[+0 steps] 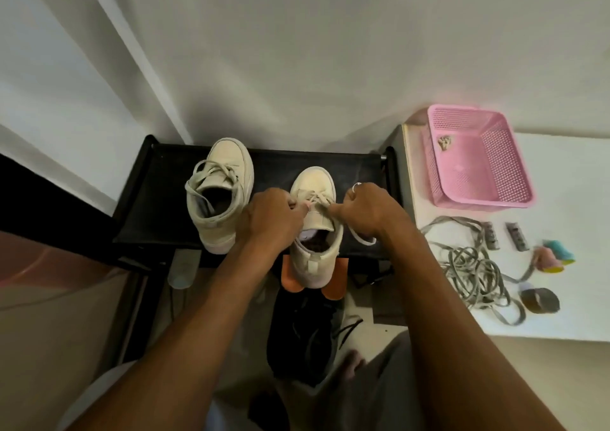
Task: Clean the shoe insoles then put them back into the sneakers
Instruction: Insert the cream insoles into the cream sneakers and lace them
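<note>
Two cream sneakers stand on a black shoe rack [359, 163], toes toward the wall. The left sneaker [219, 196] stands alone with loose laces and an open mouth. The right sneaker [315, 232] sits at the rack's front edge, heel overhanging. My left hand [270, 219] pinches its laces on the left side and my right hand [369, 209] pinches the laces on the right, a lace end hanging below it. Two orange pieces [335, 285], possibly insoles, poke out under the right sneaker's heel. Whether an insole lies inside either shoe is hidden.
A white surface [561, 315] to the right holds a pink mesh basket [478, 160], a tangle of grey laces [472, 265], two small grey items, coloured sponges [554, 255] and a dark round object [538, 298]. Dark shoes [303, 338] lie on the floor below the rack.
</note>
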Demonstrator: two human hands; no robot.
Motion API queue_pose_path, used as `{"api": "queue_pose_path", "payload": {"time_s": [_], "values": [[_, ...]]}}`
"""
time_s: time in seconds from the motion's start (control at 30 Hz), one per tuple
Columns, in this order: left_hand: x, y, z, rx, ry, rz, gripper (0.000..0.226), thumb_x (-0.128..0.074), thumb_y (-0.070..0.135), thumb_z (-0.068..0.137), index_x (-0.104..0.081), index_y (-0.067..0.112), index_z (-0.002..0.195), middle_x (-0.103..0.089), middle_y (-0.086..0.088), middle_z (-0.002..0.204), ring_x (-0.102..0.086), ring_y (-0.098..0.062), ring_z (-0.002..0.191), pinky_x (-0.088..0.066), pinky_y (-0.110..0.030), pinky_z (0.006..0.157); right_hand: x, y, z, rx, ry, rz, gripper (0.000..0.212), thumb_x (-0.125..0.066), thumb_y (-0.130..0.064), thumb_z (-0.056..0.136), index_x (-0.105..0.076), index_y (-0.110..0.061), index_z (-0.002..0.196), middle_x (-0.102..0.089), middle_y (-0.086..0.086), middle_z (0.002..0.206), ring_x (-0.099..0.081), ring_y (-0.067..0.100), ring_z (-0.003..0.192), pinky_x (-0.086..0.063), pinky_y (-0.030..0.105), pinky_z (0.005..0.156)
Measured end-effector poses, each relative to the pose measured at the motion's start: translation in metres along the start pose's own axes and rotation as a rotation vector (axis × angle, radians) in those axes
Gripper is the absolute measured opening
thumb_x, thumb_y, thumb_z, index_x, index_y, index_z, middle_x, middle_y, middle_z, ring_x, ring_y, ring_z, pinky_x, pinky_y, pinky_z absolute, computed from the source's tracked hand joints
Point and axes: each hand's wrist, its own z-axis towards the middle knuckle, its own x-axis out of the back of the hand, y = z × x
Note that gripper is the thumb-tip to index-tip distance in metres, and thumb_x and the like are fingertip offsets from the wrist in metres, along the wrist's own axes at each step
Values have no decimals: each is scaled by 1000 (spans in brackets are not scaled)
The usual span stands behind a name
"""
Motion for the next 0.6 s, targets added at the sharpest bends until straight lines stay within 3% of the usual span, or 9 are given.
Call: {"api": "queue_pose_path", "payload": {"time_s": [0.13, 0.27, 0.4, 0.5, 0.6], "values": [[13, 4, 0, 14, 36, 80, 36, -59, 66, 90, -64, 30, 88, -63, 9, 87, -58, -10, 76, -39, -28, 58, 3, -5, -1, 47, 27, 100, 36, -72, -48, 87, -54, -21, 72, -59, -5, 68, -56, 11, 61, -45, 29, 59], [18, 8, 3, -104, 217, -32, 18, -62, 43, 97, -65, 30, 109, -49, 9, 108, -50, -9, 91, -40, -27, 74, 0, -11, -1, 70, 135, 193, 17, -59, -36, 94, -68, -22, 91, -71, -3, 85, -68, 15, 80, -58, 35, 74], [4, 2, 11, -226, 103, -90, 35, -58, 28, 101, -61, 24, 136, -53, 2, 131, -56, -14, 113, -43, -23, 86, -9, -13, 4, 57, 71, 160, 22, -54, -30, 101, -71, -17, 102, -72, 2, 96, -68, 18, 85, -59, 38, 81], [-5, -1, 11, -211, 5, -105, 34, -51, 26, 105, -62, 22, 137, -60, 0, 137, -57, -16, 121, -41, -23, 93, -14, -17, 8, 55, 27, 115, 19, -58, -27, 99, -73, -16, 104, -72, 2, 96, -67, 17, 86, -58, 38, 83], [-1, 1, 10, -196, -4, -140, 32, -55, 26, 103, -65, 23, 133, -64, 1, 136, -58, -15, 122, -40, -22, 92, -14, -17, 8, 55, 44, 147, 10, -63, -23, 96, -72, -20, 94, -72, -1, 90, -67, 14, 82, -57, 31, 76]]}}
